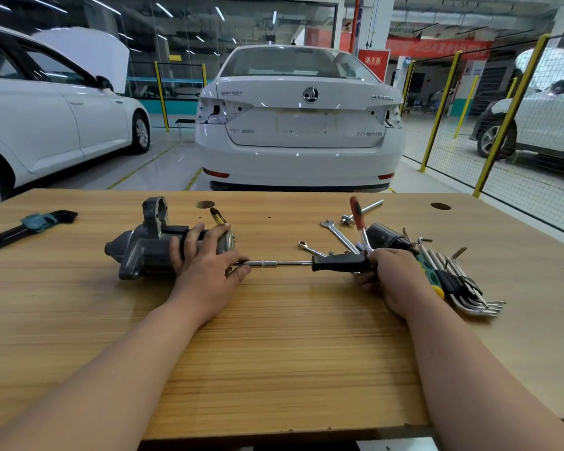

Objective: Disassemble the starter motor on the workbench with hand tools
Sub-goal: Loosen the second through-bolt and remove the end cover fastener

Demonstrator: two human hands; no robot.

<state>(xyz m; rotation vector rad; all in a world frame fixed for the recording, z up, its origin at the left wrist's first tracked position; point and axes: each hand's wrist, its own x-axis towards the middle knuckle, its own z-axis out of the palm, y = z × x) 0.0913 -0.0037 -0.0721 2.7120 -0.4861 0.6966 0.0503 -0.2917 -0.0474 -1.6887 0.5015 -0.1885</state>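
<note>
One starter motor [144, 252] on the wooden workbench [274, 336], lying on its side left of centre, nose cone to the left. I've got two hands in view. The left hand [205, 258] is laid over the motor's body with the fingers curled down round it, a firm hold. The right hand [394, 275] is wrapped round the rear end of one black-handled socket driver [341, 262], fingers closed on the grip. The driver's chrome shaft runs level towards the motor's right end, and the tip is hidden behind the left thumb, so I can't tell whether it's seated.

Counting tools: two hex key sets, one in a teal holder [30, 224] at the far left and one fanned out [463, 284] just beside the right wrist. Two chrome spanners [339, 236] that I can make out, one red-handled tool [357, 211], one chrome bar [368, 208] behind it, one dark cylinder [385, 236], and one green-and-yellow handle [427, 271] mostly under the right hand.

Beyond the bench are three white cars. The middle one [300, 141] shows a round badge and reads "SUPERB" on the boot lid; its other lettering is too blurred. One red sign [373, 60] carries yellow characters I can't read.
</note>
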